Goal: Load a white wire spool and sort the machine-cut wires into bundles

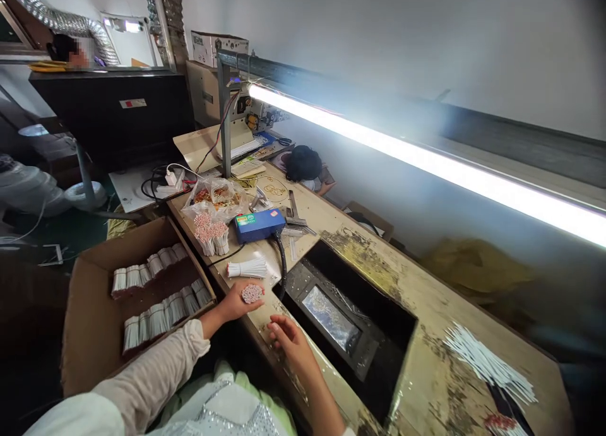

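Note:
My left hand [235,302] is closed round a bundle of white wires [252,293], whose round cut ends face up toward me. A short way to its right, over the bench edge, my right hand [285,335] holds nothing, its fingers slightly curled and apart. Just beyond the left hand another white wire bundle [247,268] lies flat on the bench. Behind that, several bundles with copper-coloured ends [211,233] stand upright. A black recessed solder pot [331,316] with a shiny silvery surface sits in the bench, right of my hands.
At my left stands a cardboard box [85,310] holding rows of bundles. A blue device [259,226] with a black hose and a plastic bag [215,196] are farther back. Loose white wires [490,360] lie at the right. A lit tube [402,149] spans the bench; two people are beyond.

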Motion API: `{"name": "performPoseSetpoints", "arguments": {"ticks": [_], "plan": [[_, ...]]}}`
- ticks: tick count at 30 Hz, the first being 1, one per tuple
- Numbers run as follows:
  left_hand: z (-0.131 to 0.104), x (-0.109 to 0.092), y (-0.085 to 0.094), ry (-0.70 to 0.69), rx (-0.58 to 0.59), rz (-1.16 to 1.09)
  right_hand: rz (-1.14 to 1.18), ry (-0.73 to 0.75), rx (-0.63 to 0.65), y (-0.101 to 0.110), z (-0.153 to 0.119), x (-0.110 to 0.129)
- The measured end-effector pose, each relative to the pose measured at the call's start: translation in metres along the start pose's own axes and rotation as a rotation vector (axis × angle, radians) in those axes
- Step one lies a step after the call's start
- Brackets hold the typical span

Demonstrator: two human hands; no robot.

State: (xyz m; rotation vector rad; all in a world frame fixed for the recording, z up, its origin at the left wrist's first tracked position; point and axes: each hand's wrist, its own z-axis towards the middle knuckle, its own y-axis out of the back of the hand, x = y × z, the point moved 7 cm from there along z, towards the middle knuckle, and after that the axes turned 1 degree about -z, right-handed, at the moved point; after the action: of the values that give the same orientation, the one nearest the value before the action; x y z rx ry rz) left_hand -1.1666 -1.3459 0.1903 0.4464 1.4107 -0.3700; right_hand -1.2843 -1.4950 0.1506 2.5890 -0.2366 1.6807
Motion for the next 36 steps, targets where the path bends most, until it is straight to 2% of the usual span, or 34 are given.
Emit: {"name": "performPoseSetpoints", "arguments": {"ticks": [4, 9, 13, 17, 21, 26, 31, 36], "plan": [[-0.009, 0.016, 0.003, -0.027, 0.005, 0.052, -0.151, 0.171, -0.026, -0.004, 0.010, -0.001], [-0.019, 0.024, 0.014, 0.021, -0.070, 0.043, -0.418, 0.440, -0.021, -0.033, 0.030, 0.020], [-0.018, 0.029, 0.015, 0.005, -0.079, 0.081, -0.588, 0.495, -0.011, -0.056, 0.040, 0.028], [-0.018, 0.032, 0.015, -0.004, -0.098, 0.132, -0.732, 0.503, -0.035, -0.060, 0.044, 0.024], [-0.018, 0.032, 0.015, 0.044, -0.146, 0.087, -0.661, 0.558, -0.057, -0.052, 0.048, 0.019], [-0.009, 0.026, 0.003, 0.052, -0.160, 0.028, -0.497, 0.595, -0.091, -0.039, 0.048, 0.016], [-0.003, 0.019, -0.009, 0.042, -0.143, -0.030, -0.388, 0.490, -0.155, -0.021, 0.039, 0.011], [-0.004, 0.036, -0.007, 0.162, -0.220, -0.098, -0.271, 0.331, -0.118, -0.012, 0.035, 0.003]]}}
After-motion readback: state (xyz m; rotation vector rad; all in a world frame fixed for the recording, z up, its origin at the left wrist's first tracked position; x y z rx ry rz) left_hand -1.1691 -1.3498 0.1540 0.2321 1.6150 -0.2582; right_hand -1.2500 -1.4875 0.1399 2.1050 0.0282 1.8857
